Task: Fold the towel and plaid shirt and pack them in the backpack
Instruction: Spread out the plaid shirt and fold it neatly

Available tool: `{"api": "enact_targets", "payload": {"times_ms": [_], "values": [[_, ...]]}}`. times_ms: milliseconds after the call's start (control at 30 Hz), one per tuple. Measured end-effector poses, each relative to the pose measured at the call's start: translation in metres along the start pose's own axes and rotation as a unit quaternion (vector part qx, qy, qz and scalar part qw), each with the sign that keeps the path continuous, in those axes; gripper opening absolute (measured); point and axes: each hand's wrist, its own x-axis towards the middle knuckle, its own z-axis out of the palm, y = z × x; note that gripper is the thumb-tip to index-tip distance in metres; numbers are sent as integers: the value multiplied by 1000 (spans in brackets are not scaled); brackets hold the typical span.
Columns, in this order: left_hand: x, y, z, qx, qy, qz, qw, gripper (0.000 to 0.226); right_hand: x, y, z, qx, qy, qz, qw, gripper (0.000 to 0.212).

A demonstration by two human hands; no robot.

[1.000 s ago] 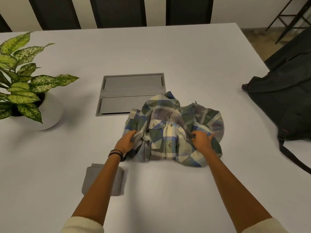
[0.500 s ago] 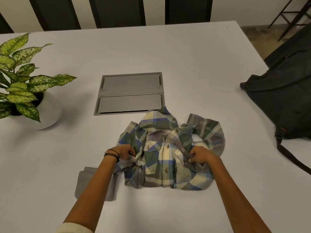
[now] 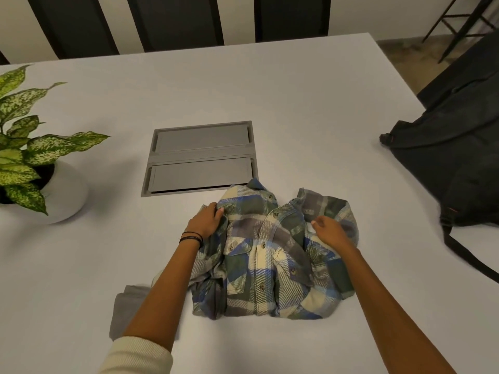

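Grip check: left grip (image 3: 206, 222) is lying on the left shoulder of the shirt (image 3: 267, 265), fingers near straight and pressing cloth to the desk (image 3: 310, 109). Right grip (image 3: 330, 232) is sitting at the right shoulder with fingers loosely curled; I cannot tell whether it is pinching cloth. Shirt is lying front up and bunched, right sleeve looping up beside the collar, hem rumpling. Towel (image 3: 127, 311) is lying folded just left of it, partly under the left forearm. Backpack (image 3: 459, 163) is waiting well apart at the desk's right edge. Judging the step as flattening before folding. Doing it well is calling for drawing both shoulders outward, smoothing the button front, freeing the looped sleeve, then turning the sides in evenly.
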Motion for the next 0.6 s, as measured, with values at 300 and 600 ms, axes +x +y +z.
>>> {"api": "enact_targets", "payload": {"times_ms": [300,600], "values": [[21,11,-2,-283,-90,-42,954,18,19,-9,5,39,-65,38,996,22],[-13,24,-9,-364,-125,-10,923,15,-13,-1,0,151,49,17,987,23]]}}
